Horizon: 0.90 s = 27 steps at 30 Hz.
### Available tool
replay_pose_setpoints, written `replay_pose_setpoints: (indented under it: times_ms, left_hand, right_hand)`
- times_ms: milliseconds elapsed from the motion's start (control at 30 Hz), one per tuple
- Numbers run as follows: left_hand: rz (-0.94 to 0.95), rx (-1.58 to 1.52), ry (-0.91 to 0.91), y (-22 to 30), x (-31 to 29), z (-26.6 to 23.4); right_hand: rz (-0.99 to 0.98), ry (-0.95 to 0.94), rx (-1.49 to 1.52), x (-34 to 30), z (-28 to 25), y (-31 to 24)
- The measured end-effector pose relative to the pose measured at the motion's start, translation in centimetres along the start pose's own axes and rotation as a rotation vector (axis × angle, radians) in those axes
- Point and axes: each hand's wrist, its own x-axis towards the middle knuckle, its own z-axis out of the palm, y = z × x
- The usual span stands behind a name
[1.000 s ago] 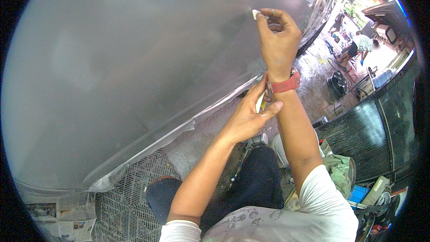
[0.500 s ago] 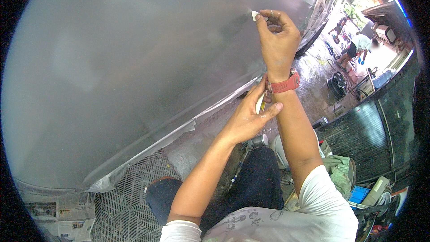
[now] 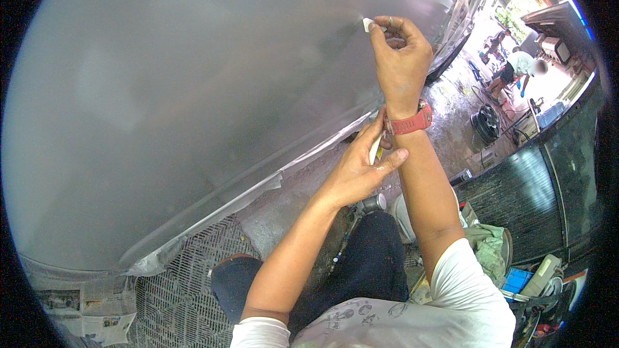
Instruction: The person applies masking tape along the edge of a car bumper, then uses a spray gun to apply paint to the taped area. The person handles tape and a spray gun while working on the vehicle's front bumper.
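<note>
My right hand (image 3: 403, 58) pinches a small white flat piece (image 3: 368, 24) between thumb and fingers. One corner of it meets the large smooth grey panel (image 3: 206, 90), which looks like vehicle bodywork. A red watch (image 3: 411, 120) circles my right wrist. Lower down, my left hand (image 3: 358, 164) holds a thin white flat piece (image 3: 375, 148) between thumb and fingers. Something yellow shows beside that piece, mostly hidden by the hand. The left fingertips rest against or just beside the right wrist, near the watch strap.
Clear plastic film (image 3: 158, 261) and newspaper (image 3: 97, 312) edge the panel. A metal floor grate (image 3: 187, 283) lies at lower left. At right are a wheel rim (image 3: 485, 124), a dark ribbed panel (image 3: 516, 187), a blue box (image 3: 516, 280) and green cloth (image 3: 487, 245). People work farther back.
Both hands stay almost in place, still holding the white pieces; the right hand sits very slightly lower. In the background, a bending person has shifted a little.
</note>
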Motion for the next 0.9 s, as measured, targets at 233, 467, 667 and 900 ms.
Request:
replay_pose_setpoints:
  times_ms: [233,467,667,900]
  left_hand:
    - [0.008,0.024,-0.016,-0.19,0.01,-0.01]
    - [-0.041,-0.038,-0.017,0.13,0.05,0.23]
    - [-0.039,0.025,0.000,-0.25,0.02,0.20]
    - [0.005,0.006,-0.025,-0.26,0.15,-0.02]
  right_hand:
    - [0.009,0.013,-0.002,-0.19,-0.23,-0.40]
    - [-0.012,-0.001,0.002,-0.04,-0.21,-0.02]
    - [-0.015,-0.011,0.001,-0.08,-0.17,-0.35]
    - [-0.008,-0.005,0.005,-0.15,-0.16,-0.36]
